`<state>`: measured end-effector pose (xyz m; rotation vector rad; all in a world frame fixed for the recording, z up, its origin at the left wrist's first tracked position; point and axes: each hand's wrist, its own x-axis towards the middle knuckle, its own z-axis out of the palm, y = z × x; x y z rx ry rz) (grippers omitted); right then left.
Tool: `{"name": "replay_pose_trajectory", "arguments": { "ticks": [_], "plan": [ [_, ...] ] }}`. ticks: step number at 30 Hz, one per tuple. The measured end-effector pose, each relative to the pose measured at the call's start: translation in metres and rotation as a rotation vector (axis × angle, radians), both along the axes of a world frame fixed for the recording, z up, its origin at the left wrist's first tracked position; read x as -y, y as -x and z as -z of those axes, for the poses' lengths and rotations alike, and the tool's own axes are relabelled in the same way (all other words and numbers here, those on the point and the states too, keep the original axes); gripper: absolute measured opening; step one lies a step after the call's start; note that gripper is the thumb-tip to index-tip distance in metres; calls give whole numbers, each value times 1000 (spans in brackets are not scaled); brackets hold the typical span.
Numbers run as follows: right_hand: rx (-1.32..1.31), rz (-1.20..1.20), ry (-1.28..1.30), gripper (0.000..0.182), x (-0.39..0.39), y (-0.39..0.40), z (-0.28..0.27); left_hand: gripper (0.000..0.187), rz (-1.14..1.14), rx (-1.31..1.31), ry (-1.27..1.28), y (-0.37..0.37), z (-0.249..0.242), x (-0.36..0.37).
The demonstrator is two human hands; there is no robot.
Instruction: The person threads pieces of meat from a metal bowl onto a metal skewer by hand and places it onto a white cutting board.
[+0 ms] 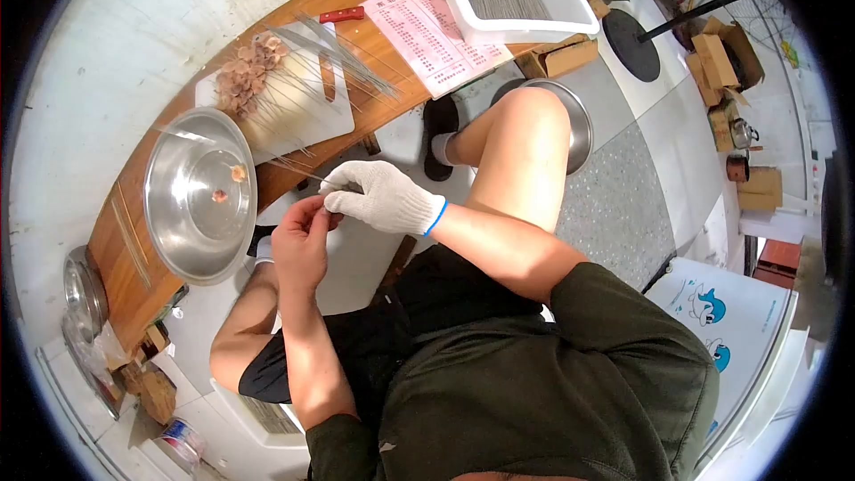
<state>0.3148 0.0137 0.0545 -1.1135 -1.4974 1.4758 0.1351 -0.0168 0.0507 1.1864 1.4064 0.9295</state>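
Note:
My right hand (381, 196), in a white knitted glove with a blue cuff, is closed around a thin metal skewer (298, 170) that points toward the upper left. My bare left hand (301, 239) touches the gloved fingertips, its thumb and fingers pinched together. Whatever they hold is hidden. Left of both hands, a steel bowl (166, 236) contains a few small meat pieces (220, 196). Beyond it, a white cutting board (307, 129) carries a pile of sliced meat (252, 76) and many loose skewers (343, 53).
A red-handled knife (342, 14) and a printed pink sheet (427, 27) lie on the wooden table (125, 214). At its far end stands a white bin (525, 31) full of skewers. Another steel bowl (581, 125) is behind my right knee. Cardboard boxes (717, 58) stand at the right.

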Motion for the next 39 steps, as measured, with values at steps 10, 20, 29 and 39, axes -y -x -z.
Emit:
{"name": "replay_pose_trajectory", "arguments": {
  "ticks": [10,20,29,39],
  "plan": [
    [77,157,15,22,10,12,4,19,54,-264,-7,-8,-3,4],
    [186,186,-167,18,9,19,7,19,64,-12,169,3,3,6],
    [395,502,-460,13,-21,7,33,18,247,179,186,1,-3,25],
    [-471,183,563,18,-16,-5,-1,13,2,1022,-102,-25,-105,72]
  ]
}}
